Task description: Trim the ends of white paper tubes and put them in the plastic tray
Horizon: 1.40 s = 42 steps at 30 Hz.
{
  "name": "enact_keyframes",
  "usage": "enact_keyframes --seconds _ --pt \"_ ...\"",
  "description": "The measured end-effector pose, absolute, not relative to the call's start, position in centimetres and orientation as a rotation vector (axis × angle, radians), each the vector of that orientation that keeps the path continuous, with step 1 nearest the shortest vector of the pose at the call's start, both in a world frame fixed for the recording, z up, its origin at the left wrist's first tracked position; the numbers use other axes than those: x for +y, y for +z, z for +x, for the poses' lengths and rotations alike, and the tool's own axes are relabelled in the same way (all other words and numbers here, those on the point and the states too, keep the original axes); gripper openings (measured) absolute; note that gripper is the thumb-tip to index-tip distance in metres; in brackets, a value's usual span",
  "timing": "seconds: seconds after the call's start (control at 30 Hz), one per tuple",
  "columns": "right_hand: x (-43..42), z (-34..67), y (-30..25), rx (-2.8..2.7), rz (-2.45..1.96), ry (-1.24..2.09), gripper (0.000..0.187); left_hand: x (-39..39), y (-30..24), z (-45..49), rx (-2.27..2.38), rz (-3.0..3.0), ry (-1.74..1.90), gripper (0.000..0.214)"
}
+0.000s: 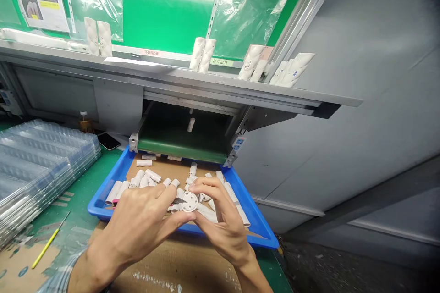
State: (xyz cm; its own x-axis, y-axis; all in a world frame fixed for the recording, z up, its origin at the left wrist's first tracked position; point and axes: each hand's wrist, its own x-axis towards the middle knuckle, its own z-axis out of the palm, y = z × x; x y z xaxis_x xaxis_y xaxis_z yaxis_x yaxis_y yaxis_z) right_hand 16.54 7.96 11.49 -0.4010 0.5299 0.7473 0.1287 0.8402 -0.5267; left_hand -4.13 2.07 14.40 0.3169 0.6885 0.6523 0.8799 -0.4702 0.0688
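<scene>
In my right hand [223, 219] is a white plastic cylinder [190, 201], gripped between thumb and fingers. Its round end, with small holes, faces me. My left hand [140, 219] is closed around a dark-tipped tool [178, 201] with bits of red handle showing; my fingers hide most of it, so its exact kind is unclear. The tool's tip is at the left rim of the cylinder, and my left thumb reaches the cylinder's lower edge. Both hands are over the near side of a blue tray [103, 212] holding many loose white cylinders [153, 175].
A green conveyor belt [165, 139] ends above the tray's far side, with a white cylinder [191, 124] on it. Stacked clear plastic trays [44, 155] stand left, near a phone [109, 141] and bottle [84, 122]. A yellow-handled pick [46, 248] lies front left. A metal shelf [220, 80] crosses above.
</scene>
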Motion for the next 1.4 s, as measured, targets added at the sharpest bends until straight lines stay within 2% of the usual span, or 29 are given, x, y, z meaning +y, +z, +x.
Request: enact_keyframes --seconds 0.83,0.93,1.07,1.2,1.4 --pt "7.0 14.6 10.0 -1.757 -0.472 -0.025 0.048 1.5 14.0 -3.7 -1.401 -2.364 -0.888 0.045" --pt "7.1 14.6 9.9 -1.757 -0.476 0.008 0.047 1.5 14.1 -3.9 -1.372 -2.409 -0.935 0.042" --pt "7.0 14.5 9.8 -1.78 -0.522 0.215 0.039 1.9 14.3 -4.4 -1.315 -2.417 -1.038 0.038" --pt "6.8 14.4 10.0 -1.889 -0.509 0.362 0.047 2.3 14.1 -4.6 -1.275 -2.366 -1.071 0.034" --pt "6.7 14.3 10.4 -1.829 -0.54 0.36 0.043 2.5 14.5 -4.8 -1.239 -2.406 -1.147 0.028"
